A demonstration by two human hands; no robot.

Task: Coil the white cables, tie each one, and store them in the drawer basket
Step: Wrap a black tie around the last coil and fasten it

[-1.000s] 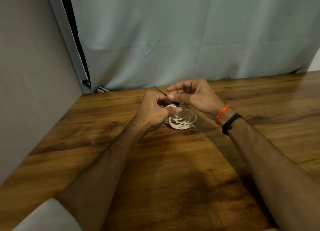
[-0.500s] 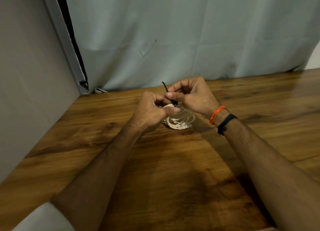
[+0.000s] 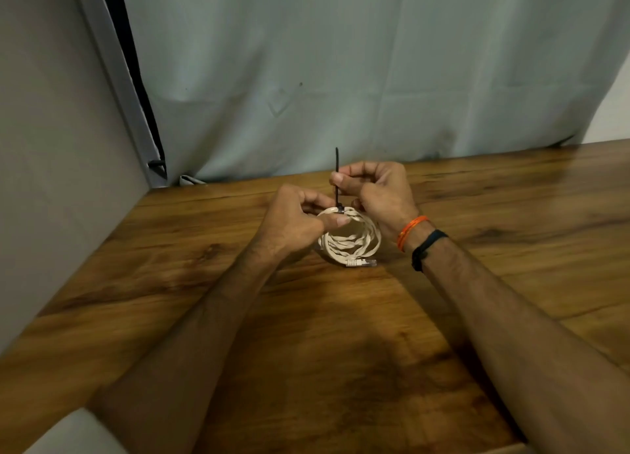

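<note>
A coiled white cable (image 3: pixel 351 240) stands on edge near the middle of a wooden surface (image 3: pixel 341 351), its loops bunched into a rough ring and its clear plug ends (image 3: pixel 360 262) lying at the bottom of the coil, toward the camera. A black zip tie (image 3: pixel 337 177) wraps the top of the ring, its free tail pointing straight up. The right hand (image 3: pixel 376 191) pinches that tail between thumb and forefinger, the grip clamped on the strap just above the coil. The left hand (image 3: pixel 295 220) holds the coil at its upper left, fingers curled round the strands and thumb laid across the top of them beside the tie's head. An orange thread band (image 3: pixel 410 230) and a black band (image 3: pixel 426 247) circle the right wrist. Behind the surface hangs a pale grey-green curtain (image 3: pixel 341 78); a plain wall (image 3: pixel 51 147) closes off the left side.
</note>
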